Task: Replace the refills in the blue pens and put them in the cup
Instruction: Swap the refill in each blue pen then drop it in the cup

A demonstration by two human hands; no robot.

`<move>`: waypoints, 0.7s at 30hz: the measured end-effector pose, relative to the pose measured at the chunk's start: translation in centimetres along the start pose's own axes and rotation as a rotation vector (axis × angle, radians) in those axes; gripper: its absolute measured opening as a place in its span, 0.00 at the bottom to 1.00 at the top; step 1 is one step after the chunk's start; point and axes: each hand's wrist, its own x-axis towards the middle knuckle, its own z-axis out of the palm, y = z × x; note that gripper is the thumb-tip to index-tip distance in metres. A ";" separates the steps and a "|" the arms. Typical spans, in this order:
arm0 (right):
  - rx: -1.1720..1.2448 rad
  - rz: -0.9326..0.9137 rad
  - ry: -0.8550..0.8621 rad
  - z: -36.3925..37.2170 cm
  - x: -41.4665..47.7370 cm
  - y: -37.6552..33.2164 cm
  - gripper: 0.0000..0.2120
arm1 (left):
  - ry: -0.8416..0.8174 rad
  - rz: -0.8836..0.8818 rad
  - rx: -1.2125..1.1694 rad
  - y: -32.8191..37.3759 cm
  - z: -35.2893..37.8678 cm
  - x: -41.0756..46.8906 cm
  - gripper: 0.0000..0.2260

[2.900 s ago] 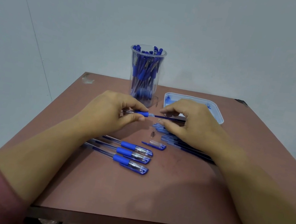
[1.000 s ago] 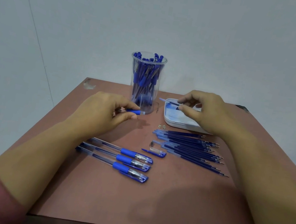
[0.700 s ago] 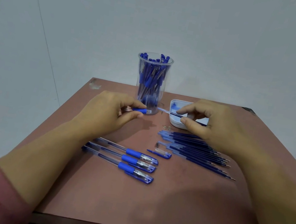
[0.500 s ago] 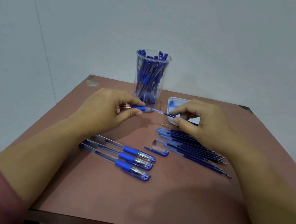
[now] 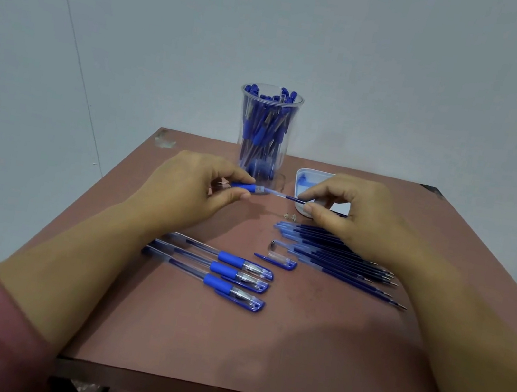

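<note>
Left hand (image 5: 190,190) pinches the pen barrel (image 5: 245,187) between thumb and forefinger, at the blue grip, held level above the bench (image 5: 260,348), just in front of the cup (image 5: 266,136). The other fingers are curled under.

Three capped pens (image 5: 221,273) lie side by side on the bench near the left forearm, caps toward the right. Probably the ones yet to be serviced.

The cup is clear, standing upright at the far side, already crowded with blue pens.

A loose cap (image 5: 277,261) and a small metal tip (image 5: 273,243) lie mid-bench, apart from each other. These look like they belong to the pen in hand.

Refill (image 5: 284,196) spans the gap between the hands, one end at the barrel's mouth. Right hand (image 5: 352,215) pinches its other end between thumb and forefinger.

Step in hand, as I judge: feeding a refill into the barrel. Next move calls for keeping refill and barrel in line while it is pushed home, then the tip and the cap on, then into the cup.

White tray (image 5: 316,175) sits behind the right hand, partly hidden. A row of loose refills (image 5: 340,266) lies below that hand.

No brand, label or writing legible anywhere.
</note>
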 end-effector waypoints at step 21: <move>-0.002 -0.001 -0.031 0.2 -0.2 -0.3 0.09 | -0.047 0.064 -0.084 1.3 0.3 -0.3 0.10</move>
